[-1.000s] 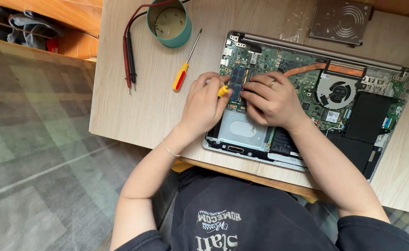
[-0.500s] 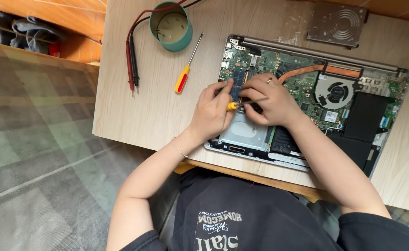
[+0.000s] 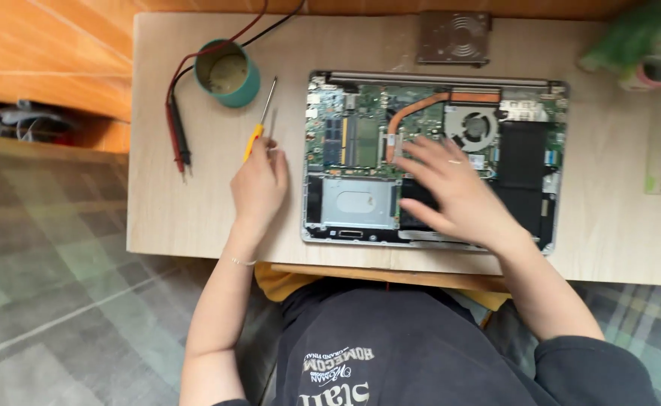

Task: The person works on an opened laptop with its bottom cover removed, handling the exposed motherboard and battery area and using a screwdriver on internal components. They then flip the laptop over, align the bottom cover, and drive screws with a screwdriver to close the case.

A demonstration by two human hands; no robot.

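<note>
Your left hand has left the opened laptop and now closes on the yellow-handled screwdriver on the worktop; grip its handle firmly. Your right hand hovers open over the board.

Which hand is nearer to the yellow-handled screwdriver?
Left. The left hand touches the screwdriver at its handle; the right hand is far off, spread over the open laptop.
</note>
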